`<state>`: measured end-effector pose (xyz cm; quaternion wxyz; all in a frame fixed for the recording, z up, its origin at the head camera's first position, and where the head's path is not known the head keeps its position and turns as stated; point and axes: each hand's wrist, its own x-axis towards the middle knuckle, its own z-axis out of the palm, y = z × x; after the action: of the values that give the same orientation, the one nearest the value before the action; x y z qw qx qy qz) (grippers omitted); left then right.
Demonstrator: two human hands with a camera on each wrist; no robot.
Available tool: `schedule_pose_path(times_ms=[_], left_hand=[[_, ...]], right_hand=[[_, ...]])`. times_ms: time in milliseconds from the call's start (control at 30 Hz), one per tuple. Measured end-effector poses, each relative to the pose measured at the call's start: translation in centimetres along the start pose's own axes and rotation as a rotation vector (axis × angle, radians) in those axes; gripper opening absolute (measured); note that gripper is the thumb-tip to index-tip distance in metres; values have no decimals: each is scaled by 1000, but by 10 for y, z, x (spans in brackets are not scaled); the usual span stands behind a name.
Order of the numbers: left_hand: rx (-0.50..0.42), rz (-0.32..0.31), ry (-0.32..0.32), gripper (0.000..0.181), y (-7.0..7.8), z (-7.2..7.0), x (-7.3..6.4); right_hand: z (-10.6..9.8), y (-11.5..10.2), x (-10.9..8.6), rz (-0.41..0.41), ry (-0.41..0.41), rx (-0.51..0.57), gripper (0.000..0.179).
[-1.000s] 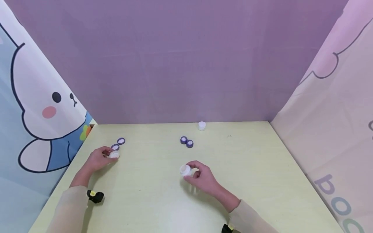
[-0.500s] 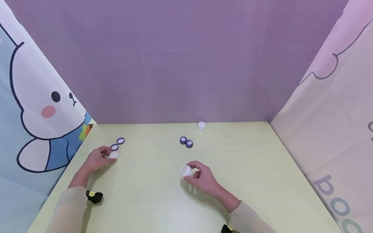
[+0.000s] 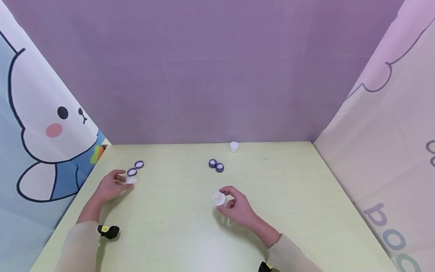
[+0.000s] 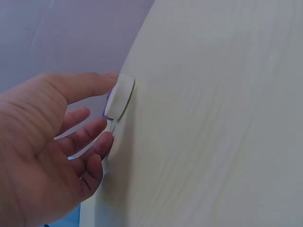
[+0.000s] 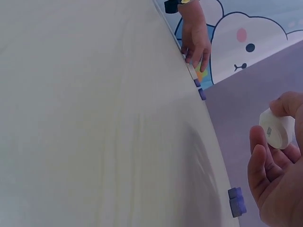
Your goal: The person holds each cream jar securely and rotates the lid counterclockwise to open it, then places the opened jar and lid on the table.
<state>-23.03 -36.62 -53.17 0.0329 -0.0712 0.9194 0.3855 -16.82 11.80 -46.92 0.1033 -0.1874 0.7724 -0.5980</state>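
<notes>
In the head view my left hand (image 3: 110, 186) is at a round white lid (image 3: 132, 181) lying on the table at the left. Its thumb lies along the lid's near edge, while the other fingers are loosely bent and apart from it; the left wrist view shows the lid (image 4: 121, 97) flat on the tabletop. Two purple-rimmed lids (image 3: 131, 172) lie just beyond. My right hand (image 3: 239, 207) pinches a small white jar (image 3: 219, 198) between thumb and fingers, above the table near its middle. A small printed mark shows on the jar's base (image 5: 277, 128) in the right wrist view.
Two small purple jars (image 3: 219, 167) stand side by side toward the back of the table (image 3: 176, 234). Behind them, close to the purple backdrop (image 3: 204, 75), is another white jar (image 3: 233, 147). Printed cloths hang at both sides.
The left fingers have drawn back from the white lid, leaving it on the table. The right hand has tilted the white jar slightly and still holds it.
</notes>
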Motion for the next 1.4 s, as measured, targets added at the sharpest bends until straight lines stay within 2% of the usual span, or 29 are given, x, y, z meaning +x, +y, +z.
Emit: schedule_pose_path(times_ms=[100, 300, 467, 533, 767, 967, 1167, 1400], left_hand=[[-9, -2, 25, 77, 5, -1, -3], [-35, 55, 134, 61, 23, -4, -11], [-33, 109, 158, 50, 45, -7, -20], [-29, 133, 148, 49, 56, -7, -24], [1, 201, 82, 44, 85, -4, -34], [31, 253, -6, 33, 102, 6, -39], [69, 346, -103, 24, 117, 12, -47], [90, 408, -153, 21, 130, 19, -53]], right_hand=[[-1, 2, 1, 0, 2, -5, 46], [-5, 9, 3, -4, 15, 1, 41], [-8, 9, 4, 18, 28, -13, 40], [-9, 12, 6, 13, 50, -26, 41], [-13, 48, 21, -19, 128, -109, 44], [-17, 50, 27, -16, 129, -126, 45], [-20, 50, 36, -15, 140, -167, 44], [-22, 47, 48, -19, 189, -254, 43]])
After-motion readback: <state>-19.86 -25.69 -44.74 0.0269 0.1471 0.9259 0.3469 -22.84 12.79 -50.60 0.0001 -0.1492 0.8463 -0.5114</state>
